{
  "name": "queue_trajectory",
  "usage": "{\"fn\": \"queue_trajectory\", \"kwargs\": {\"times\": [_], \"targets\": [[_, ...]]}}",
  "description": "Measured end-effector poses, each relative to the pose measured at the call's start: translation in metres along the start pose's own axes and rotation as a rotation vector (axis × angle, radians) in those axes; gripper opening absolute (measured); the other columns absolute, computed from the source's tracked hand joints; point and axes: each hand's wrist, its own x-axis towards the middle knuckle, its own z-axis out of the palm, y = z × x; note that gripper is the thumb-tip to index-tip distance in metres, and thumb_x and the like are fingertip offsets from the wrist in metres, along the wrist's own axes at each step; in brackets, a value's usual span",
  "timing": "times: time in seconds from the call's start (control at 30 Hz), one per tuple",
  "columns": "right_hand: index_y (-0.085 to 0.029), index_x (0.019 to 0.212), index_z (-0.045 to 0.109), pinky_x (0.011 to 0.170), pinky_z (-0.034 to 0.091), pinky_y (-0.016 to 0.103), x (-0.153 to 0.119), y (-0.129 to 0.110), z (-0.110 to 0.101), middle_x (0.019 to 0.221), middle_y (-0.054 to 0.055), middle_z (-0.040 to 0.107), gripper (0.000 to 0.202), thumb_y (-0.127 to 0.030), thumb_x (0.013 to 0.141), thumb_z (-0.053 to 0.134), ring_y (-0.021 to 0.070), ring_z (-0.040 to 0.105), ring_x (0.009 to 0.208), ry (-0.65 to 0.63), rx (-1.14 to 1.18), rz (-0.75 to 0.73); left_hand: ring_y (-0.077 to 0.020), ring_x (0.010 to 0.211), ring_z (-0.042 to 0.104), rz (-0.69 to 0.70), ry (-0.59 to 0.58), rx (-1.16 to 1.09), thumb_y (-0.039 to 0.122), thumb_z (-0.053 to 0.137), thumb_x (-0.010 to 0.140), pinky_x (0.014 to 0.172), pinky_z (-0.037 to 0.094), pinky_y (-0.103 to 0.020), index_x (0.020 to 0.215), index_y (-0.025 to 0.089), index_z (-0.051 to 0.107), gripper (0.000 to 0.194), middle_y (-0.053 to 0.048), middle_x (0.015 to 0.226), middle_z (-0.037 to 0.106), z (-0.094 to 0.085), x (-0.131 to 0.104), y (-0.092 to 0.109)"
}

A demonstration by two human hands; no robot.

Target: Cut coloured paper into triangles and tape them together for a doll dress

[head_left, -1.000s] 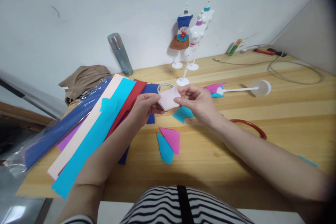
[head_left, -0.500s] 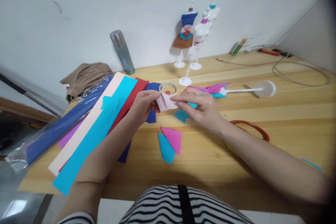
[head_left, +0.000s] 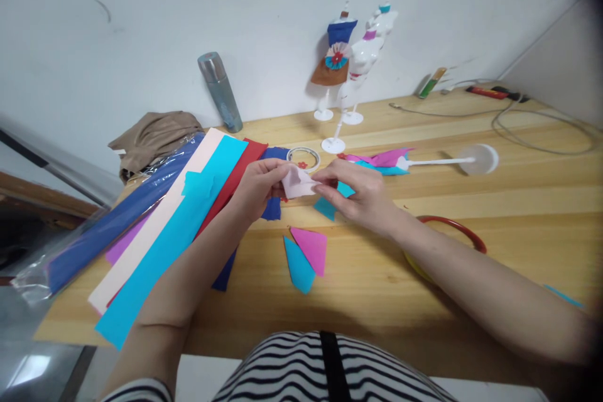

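Between my two hands is a small pale pink piece of crepe paper [head_left: 298,184], bent along its upper edge. My left hand [head_left: 264,183] pinches its left side and my right hand [head_left: 353,187] pinches its right side. Just behind the paper lies a roll of tape [head_left: 304,159] with a small red flower [head_left: 302,164] inside its ring. A blue paper scrap [head_left: 325,206] rests partly under my right hand. Closer to me, a pink paper piece [head_left: 311,250] overlaps a blue paper piece [head_left: 298,270] on the table.
Long strips of coloured crepe paper [head_left: 179,226] lie to the left, beside a brown cloth [head_left: 155,138]. A flask [head_left: 221,94] and white mannequin stands [head_left: 333,145] are at the wall. One dressed mannequin [head_left: 386,160] lies sideways. Red-handled scissors [head_left: 471,235] sit partly under my right forearm.
The pale pink paper has been bent further, its upper edge now folded over. My right fingers have curled and shifted slightly at its right side. The view has moved slightly.
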Motion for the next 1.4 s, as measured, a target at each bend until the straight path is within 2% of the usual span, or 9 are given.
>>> {"fn": "queue_trajectory", "kwargs": {"times": [0.13, 0.3, 0.57, 0.7, 0.93, 1.03, 1.17, 1.27, 1.4], "targets": [[-0.027, 0.093, 0.071, 0.069, 0.055, 0.035, 0.000, 0.002, 0.000, 0.086, 0.005, 0.074, 0.019, -0.019, 0.105, 0.058, 0.0201, 0.068, 0.077, -0.046, -0.014, -0.061, -0.0152, 0.062, 0.071, -0.001, 0.020, -0.017, 0.034, 0.091, 0.072, 0.058, 0.059, -0.027, 0.095, 0.014, 0.079, 0.033, -0.004, 0.077, 0.077, 0.003, -0.002, 0.002], [-0.024, 0.093, 0.069, 0.066, 0.055, 0.032, 0.000, 0.000, 0.003, 0.083, 0.004, 0.074, 0.018, -0.017, 0.105, 0.058, 0.0179, 0.067, 0.073, -0.023, -0.050, -0.128, -0.0141, 0.061, 0.070, 0.006, -0.006, -0.002, 0.037, 0.088, 0.078, 0.058, 0.058, -0.025, 0.097, 0.014, 0.080, 0.031, -0.003, 0.076, 0.076, 0.001, -0.001, 0.001], [-0.022, 0.093, 0.068, 0.065, 0.054, 0.031, -0.001, -0.001, 0.003, 0.082, 0.004, 0.073, 0.017, -0.012, 0.103, 0.059, 0.0171, 0.067, 0.072, -0.006, -0.048, -0.136, -0.0147, 0.063, 0.070, 0.033, -0.012, 0.067, 0.057, 0.093, 0.072, 0.060, 0.058, -0.025, 0.101, 0.014, 0.079, 0.054, -0.002, 0.074, 0.074, 0.000, -0.001, 0.001], [-0.022, 0.094, 0.068, 0.067, 0.054, 0.031, -0.002, 0.000, 0.005, 0.083, 0.004, 0.073, 0.017, -0.011, 0.103, 0.059, 0.0174, 0.067, 0.074, 0.006, -0.032, -0.137, -0.0144, 0.065, 0.070, 0.054, 0.012, 0.108, 0.053, 0.097, 0.069, 0.063, 0.059, -0.025, 0.108, 0.013, 0.079, 0.059, -0.003, 0.076, 0.075, 0.001, -0.003, -0.001], [-0.023, 0.092, 0.069, 0.066, 0.053, 0.031, -0.003, 0.002, 0.006, 0.083, 0.004, 0.071, 0.016, -0.017, 0.104, 0.060, 0.0170, 0.066, 0.075, -0.014, -0.019, -0.126, -0.0187, 0.067, 0.075, -0.050, -0.056, 0.073, 0.038, 0.099, 0.066, 0.064, 0.064, -0.031, 0.112, 0.013, 0.076, 0.057, -0.005, 0.081, 0.079, 0.004, -0.006, 0.001], [-0.024, 0.091, 0.071, 0.067, 0.054, 0.033, 0.000, -0.002, 0.000, 0.084, 0.004, 0.073, 0.014, -0.024, 0.102, 0.063, 0.0176, 0.067, 0.075, -0.020, 0.115, -0.016, -0.0176, 0.066, 0.073, -0.014, -0.036, 0.081, 0.033, 0.097, 0.068, 0.063, 0.062, -0.029, 0.112, 0.013, 0.078, 0.052, -0.005, 0.080, 0.078, 0.003, -0.004, 0.000], [-0.023, 0.085, 0.071, 0.061, 0.052, 0.031, 0.006, -0.007, -0.008, 0.076, 0.003, 0.073, 0.031, -0.049, 0.100, 0.067, 0.0160, 0.066, 0.066, 0.005, 0.422, 0.395, -0.0156, 0.063, 0.069, 0.076, 0.013, 0.152, 0.031, 0.094, 0.069, 0.060, 0.058, -0.027, 0.111, 0.014, 0.080, 0.047, -0.002, 0.073, 0.075, 0.005, -0.005, 0.002], [-0.022, 0.080, 0.071, 0.055, 0.050, 0.031, 0.010, -0.009, -0.011, 0.068, 0.004, 0.071, 0.048, -0.067, 0.094, 0.066, 0.0178, 0.066, 0.061, -0.124, 0.612, 0.653, -0.0120, 0.058, 0.062, 0.144, 0.048, 0.212, 0.026, 0.094, 0.066, 0.056, 0.050, -0.022, 0.105, 0.014, 0.083, 0.042, 0.000, 0.067, 0.070, 0.009, -0.007, 0.005], [-0.021, 0.070, 0.068, 0.052, 0.047, 0.029, 0.014, -0.014, -0.010, 0.060, 0.004, 0.068, 0.045, -0.062, 0.087, 0.076, 0.0155, 0.061, 0.055, -0.290, 0.631, 0.777, -0.0112, 0.058, 0.058, 0.182, 0.051, 0.241, 0.026, 0.092, 0.067, 0.056, 0.047, -0.022, 0.102, 0.015, 0.084, 0.038, 0.000, 0.068, 0.070, 0.013, -0.010, 0.007]]}}
